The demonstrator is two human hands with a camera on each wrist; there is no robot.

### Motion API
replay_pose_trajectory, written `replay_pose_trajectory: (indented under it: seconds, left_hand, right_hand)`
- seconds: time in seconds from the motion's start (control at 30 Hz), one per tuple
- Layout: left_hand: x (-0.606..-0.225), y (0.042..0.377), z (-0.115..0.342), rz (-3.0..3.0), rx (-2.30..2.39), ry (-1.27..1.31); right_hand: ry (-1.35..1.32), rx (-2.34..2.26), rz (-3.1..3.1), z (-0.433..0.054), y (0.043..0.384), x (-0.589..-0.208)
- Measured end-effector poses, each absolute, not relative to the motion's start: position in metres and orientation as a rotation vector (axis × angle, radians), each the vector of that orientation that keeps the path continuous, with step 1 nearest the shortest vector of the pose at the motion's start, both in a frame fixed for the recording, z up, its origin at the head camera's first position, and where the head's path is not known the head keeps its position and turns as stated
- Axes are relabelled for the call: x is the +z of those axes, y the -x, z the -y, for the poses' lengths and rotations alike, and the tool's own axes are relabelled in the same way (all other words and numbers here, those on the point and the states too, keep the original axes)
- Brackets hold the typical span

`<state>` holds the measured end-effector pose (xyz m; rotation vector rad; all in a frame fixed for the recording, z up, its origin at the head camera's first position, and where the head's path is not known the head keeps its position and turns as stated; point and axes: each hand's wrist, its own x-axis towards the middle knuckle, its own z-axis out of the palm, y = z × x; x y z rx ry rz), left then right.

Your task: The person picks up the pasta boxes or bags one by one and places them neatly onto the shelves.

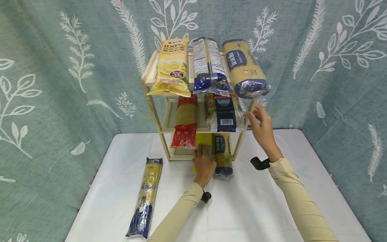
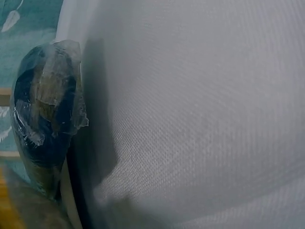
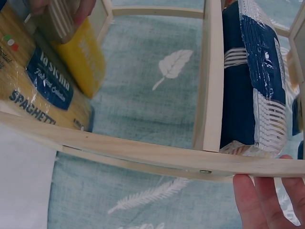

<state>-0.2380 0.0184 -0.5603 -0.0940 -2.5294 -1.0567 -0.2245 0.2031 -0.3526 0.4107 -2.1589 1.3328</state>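
On the bottom tier of a wooden shelf rack, my left hand grips a yellow pasta packet. In the right wrist view, fingertips lie over its striped part, beside the yellow side. Just right of it lies a la sicilia spaghetti pack, whose clear-wrapped end shows in the left wrist view. My right hand holds the rack's right post at middle-tier height, its fingers against the wood. Beside that hand sits an Agnesi pasta bag.
A yellow noodle packet, a blue-and-clear packet and another la sicilia pack lie on the top tier. A red spaghetti pack overhangs the middle tier. A long blue-ended spaghetti pack lies on the white table, left of the rack.
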Motion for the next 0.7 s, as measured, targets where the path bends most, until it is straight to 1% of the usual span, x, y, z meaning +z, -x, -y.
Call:
replay_pose_trajectory:
  seconds: [0.33, 0.7]
  left_hand:
    - [-0.565, 0.23, -0.01, 2.734, -0.9, 0.12]
    - [-0.56, 0.224, 0.007, 2.558, -0.953, 0.318]
  right_hand:
    - [-0.425, 1.345, 2.169, -0.198, 0.225, -0.353]
    - [-0.411, 1.389, 2.161, -0.204, 0.224, -0.354]
